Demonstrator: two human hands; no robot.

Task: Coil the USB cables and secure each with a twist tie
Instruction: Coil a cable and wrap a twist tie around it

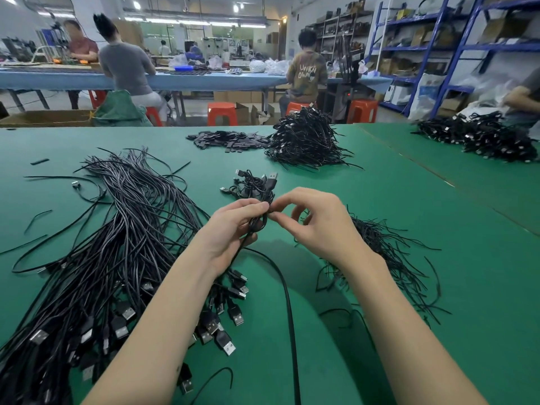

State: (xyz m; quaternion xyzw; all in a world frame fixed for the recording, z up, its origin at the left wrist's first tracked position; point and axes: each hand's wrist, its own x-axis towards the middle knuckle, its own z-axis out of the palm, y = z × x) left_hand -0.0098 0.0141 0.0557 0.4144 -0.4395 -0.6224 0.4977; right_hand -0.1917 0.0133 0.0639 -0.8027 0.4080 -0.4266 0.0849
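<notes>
A large sheaf of loose black USB cables (117, 244) is spread over the green table (438, 258) at the left. A coiled black cable (258, 222) is gripped above the table by the left hand (230, 226). Its wrapped middle is pinched by the right hand (315, 223). Thin black twist ties (388, 258) are heaped at the right.

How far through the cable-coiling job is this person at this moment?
Early, by the look of it. Done: a small cluster of coiled cables lies just beyond the hands. In hand: the left hand grips a coiled cable while the right hand pinches at its top, apparently twisting a tie. Left: a large spread of loose USB cables, with a heap of twist ties ready on the right.
</notes>
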